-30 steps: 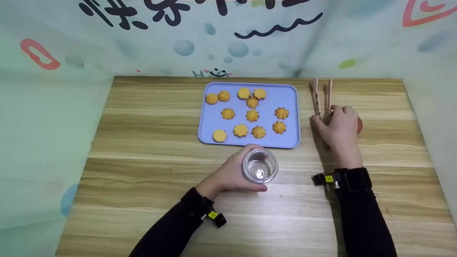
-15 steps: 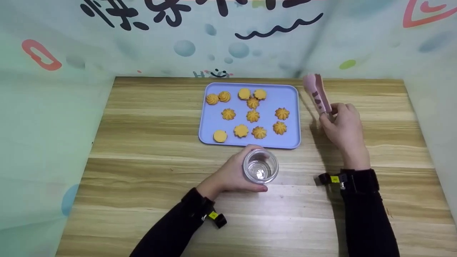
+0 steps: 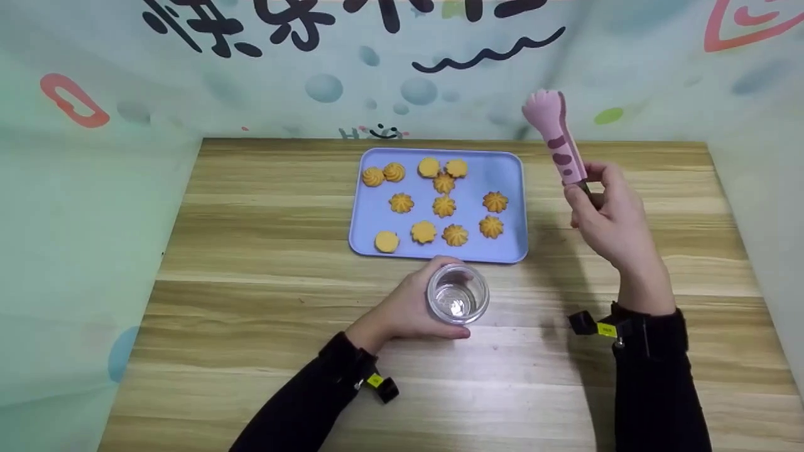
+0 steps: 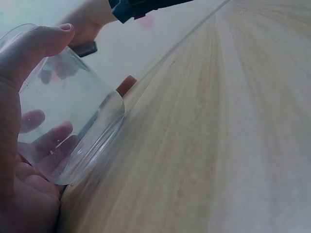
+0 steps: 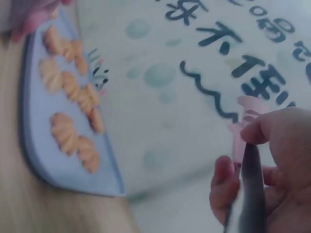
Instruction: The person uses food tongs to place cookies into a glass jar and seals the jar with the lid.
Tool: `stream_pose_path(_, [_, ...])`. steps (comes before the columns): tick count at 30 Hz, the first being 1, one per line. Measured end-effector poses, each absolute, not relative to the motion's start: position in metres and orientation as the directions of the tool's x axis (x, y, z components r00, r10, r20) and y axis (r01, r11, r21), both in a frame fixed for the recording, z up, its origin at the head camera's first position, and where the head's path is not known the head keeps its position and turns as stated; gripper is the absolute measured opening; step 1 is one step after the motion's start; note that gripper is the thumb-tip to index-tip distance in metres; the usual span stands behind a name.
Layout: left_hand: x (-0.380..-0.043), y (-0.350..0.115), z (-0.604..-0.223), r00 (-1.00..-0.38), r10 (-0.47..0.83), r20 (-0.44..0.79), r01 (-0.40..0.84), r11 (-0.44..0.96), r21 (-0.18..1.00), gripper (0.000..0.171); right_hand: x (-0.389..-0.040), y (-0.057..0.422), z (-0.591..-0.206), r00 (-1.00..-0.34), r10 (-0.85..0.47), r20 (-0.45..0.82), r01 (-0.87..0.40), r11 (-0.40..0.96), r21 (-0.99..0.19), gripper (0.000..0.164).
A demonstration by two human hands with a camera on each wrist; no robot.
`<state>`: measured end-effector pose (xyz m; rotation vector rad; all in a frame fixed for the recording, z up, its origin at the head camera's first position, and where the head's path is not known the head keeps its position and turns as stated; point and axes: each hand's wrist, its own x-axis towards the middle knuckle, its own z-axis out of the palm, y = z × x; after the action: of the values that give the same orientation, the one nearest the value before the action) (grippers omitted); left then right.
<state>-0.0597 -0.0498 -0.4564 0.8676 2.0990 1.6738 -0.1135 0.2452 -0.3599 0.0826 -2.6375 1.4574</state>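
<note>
In the head view my left hand [image 3: 411, 304] curls round a clear jar [image 3: 457, 294], which stands upright on the table just in front of the tray; only its bare walls and bottom show inside. The left wrist view shows the thumb and fingers on either side of the jar [image 4: 73, 111]. My right hand [image 3: 615, 220] is raised to the right of the tray. It pinches a pair of pink cat-paw tongs [image 3: 556, 138], paw tips pointing away from me. Their metal part [image 5: 251, 189] lies between thumb and fingers in the right wrist view.
A lilac tray [image 3: 358, 220] lies behind the jar, bearing several round and flower-shaped cookies [image 3: 444, 205]. A printed cloth backdrop [image 3: 251, 94] rises along the table's [image 3: 251, 263] far edge. A small reddish-brown object [image 4: 127, 85] shows behind the jar in the left wrist view.
My right hand has lifted the tongs off the table and swung them up, paw tips now over the backdrop. The left hand and jar have stayed put.
</note>
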Motion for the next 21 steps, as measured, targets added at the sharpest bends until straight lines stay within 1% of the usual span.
stream_pose_path(4, [-0.060, -0.049, -0.454, -0.763, 0.636, 0.115, 0.260, 0.140, 0.955, 0.089, -0.111, 0.248, -0.359, -0.984, -0.006, 0.176, -0.143, 0.610, -0.779, 0.041])
stream_pose_path(7, [-0.060, -0.049, -0.453, -0.762, 0.639, 0.110, 0.256, 0.141, 0.956, 0.088, -0.111, 0.251, -0.363, -0.974, -0.039, 0.221, -0.192, 0.655, -0.731, 0.043])
stream_pose_path(10, [-0.060, -0.049, -0.453, -0.763, 0.637, 0.106, 0.255, 0.148, 0.955, 0.088, -0.110, 0.253, -0.365, -0.951, -0.101, 0.291, -0.277, 0.696, -0.662, 0.040])
stream_pose_path(15, [-0.060, -0.049, -0.454, -0.768, 0.633, 0.097, 0.250, 0.157, 0.955, 0.090, -0.110, 0.251, -0.365, -0.889, -0.231, 0.396, -0.427, 0.729, -0.535, 0.039])
stream_pose_path(18, [-0.060, -0.049, -0.454, -0.769, 0.633, 0.094, 0.245, 0.155, 0.957, 0.090, -0.110, 0.248, -0.367, -0.865, -0.281, 0.416, -0.474, 0.731, -0.490, 0.038])
stream_pose_path(21, [-0.060, -0.049, -0.455, -0.770, 0.631, 0.099, 0.242, 0.144, 0.960, 0.090, -0.110, 0.246, -0.369, -0.864, -0.312, 0.395, -0.484, 0.730, -0.482, 0.037])
